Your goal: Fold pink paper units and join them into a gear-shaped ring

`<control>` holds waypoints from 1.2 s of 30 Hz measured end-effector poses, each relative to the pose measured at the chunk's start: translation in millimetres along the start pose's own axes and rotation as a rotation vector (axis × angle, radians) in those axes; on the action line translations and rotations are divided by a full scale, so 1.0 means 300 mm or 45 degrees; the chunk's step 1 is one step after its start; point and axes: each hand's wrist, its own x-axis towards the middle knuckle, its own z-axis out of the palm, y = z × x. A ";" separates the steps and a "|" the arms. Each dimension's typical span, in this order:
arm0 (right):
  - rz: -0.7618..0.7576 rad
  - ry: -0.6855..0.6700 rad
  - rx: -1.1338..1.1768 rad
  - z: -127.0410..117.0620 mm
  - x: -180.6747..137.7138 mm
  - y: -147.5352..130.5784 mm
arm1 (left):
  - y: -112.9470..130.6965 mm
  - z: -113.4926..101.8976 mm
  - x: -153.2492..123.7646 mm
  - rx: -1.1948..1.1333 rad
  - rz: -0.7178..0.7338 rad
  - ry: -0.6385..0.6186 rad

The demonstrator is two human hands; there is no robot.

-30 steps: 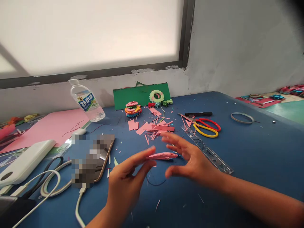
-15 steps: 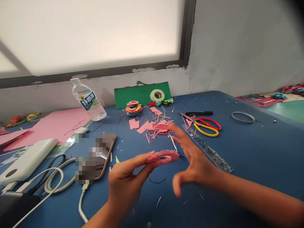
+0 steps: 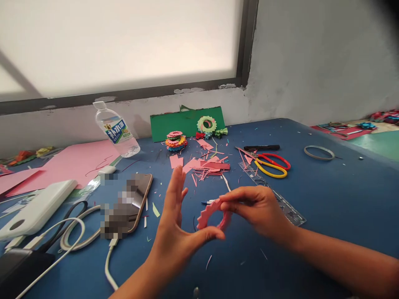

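Between thumb and fingers, my right hand (image 3: 258, 209) pinches a pink zigzag-edged paper ring (image 3: 209, 214) by its upper right edge, tilted above the table. My left hand (image 3: 177, 220) is spread, thumb stretched out by the ring's lower edge and fingers pointing up; whether the thumb touches the ring I cannot tell. Behind the ring lies a blue-and-white pen-like thing (image 3: 206, 203), partly hidden. Pink paper scraps (image 3: 207, 165) are strewn beyond my hands.
Scissors (image 3: 271, 165) with red and yellow handles lie by a clear ruler (image 3: 291, 209) and black pen (image 3: 262, 147). Finished-looking paper rings (image 3: 176, 142) are stacked near a green card (image 3: 174, 121). A bottle (image 3: 116, 133), phone (image 3: 137, 203) and power bank (image 3: 40, 209) with cables stand left.
The pink paper ring has passed from my left hand to my right and is now tilted up. My left hand has opened, its fingers raised.
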 end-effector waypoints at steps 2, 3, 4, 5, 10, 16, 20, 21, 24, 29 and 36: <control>-0.044 0.041 0.038 -0.001 -0.002 0.000 | -0.004 -0.003 -0.002 0.061 -0.161 -0.128; -0.085 0.069 0.026 -0.002 -0.002 0.000 | -0.005 -0.005 -0.004 0.073 -0.223 -0.176; -0.115 0.084 -0.007 -0.002 -0.002 -0.001 | -0.006 -0.006 -0.008 0.070 -0.239 -0.195; -0.123 0.073 -0.042 -0.001 -0.001 -0.003 | -0.006 -0.008 -0.012 0.064 -0.206 -0.186; 0.022 -0.155 0.048 -0.002 -0.003 -0.022 | -0.007 -0.014 -0.018 0.087 0.045 -0.009; 0.052 -0.026 -0.119 -0.010 -0.005 -0.022 | 0.005 -0.011 -0.003 0.012 -0.258 -0.131; 0.184 -0.027 0.024 -0.010 0.012 -0.014 | -0.004 -0.005 0.003 0.038 -0.166 -0.116; 0.176 -0.032 0.006 -0.012 0.018 -0.012 | -0.008 -0.007 0.008 0.058 -0.185 -0.103; 0.038 -0.128 -0.213 -0.020 0.031 -0.006 | -0.017 -0.025 0.046 0.292 -0.290 -0.071; -0.520 -0.773 -0.536 0.000 0.010 0.016 | -0.031 -0.076 0.251 0.765 -0.239 -0.343; -0.534 -0.984 -0.860 0.044 -0.010 0.120 | -0.159 -0.114 0.697 1.291 -0.123 -0.436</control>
